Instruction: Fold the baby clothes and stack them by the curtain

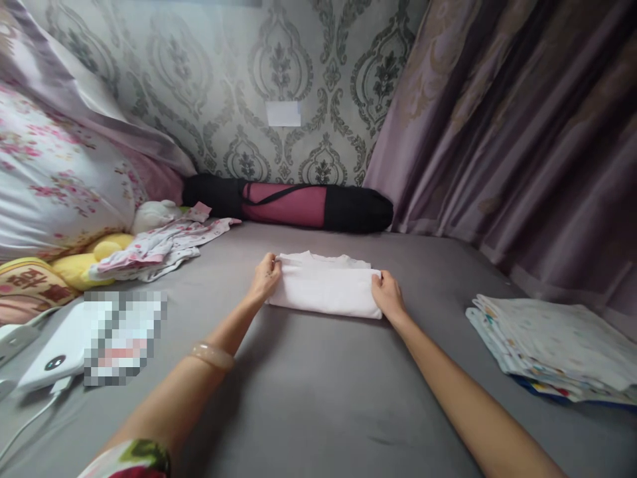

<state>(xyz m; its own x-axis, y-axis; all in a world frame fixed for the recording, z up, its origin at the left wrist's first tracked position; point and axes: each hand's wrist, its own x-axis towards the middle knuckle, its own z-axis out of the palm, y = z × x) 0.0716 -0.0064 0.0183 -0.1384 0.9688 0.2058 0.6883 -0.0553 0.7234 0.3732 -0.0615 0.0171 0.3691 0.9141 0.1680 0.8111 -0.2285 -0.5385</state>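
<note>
Head view: the left hand (pixel 267 277) and right hand (pixel 389 293) are gripping the smooth white cloth (pixel 323 290), which is spanning between their fingers. It is forming a rectangle, perhaps not fully folded: a wrinkled edge is showing beyond the fingers. Right of them, a soft, folded pile (pixel 562 338) is resting.

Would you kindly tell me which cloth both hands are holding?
The plain white cloth, held between the left hand and right hand; the crumpled pile and folded stack are printed and untouched.
</note>
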